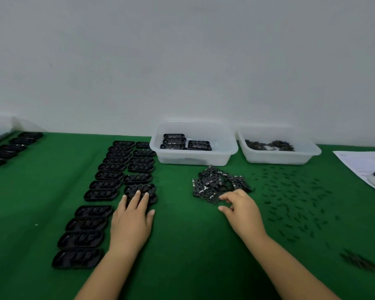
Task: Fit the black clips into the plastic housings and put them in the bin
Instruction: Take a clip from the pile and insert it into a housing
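Green cloth [182,245] covers the bench below a pale wall. Housings [108,182] lie in rows at left; the left hand [131,221] rests flat, fingers straight, on the nearest one, which might slide. Clips [217,182] lie heaped; the right hand [239,207] reaches in, fingers curled, grasp unclear, and tangled clips may lift together. One bin [195,158] holds finished housings; the right tub [277,156] holds small dark parts.

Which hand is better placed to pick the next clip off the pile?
Right. The right hand is at the near edge of the clip pile, thumb and forefinger apart. The left hand lies flat with fingertips on a housing.
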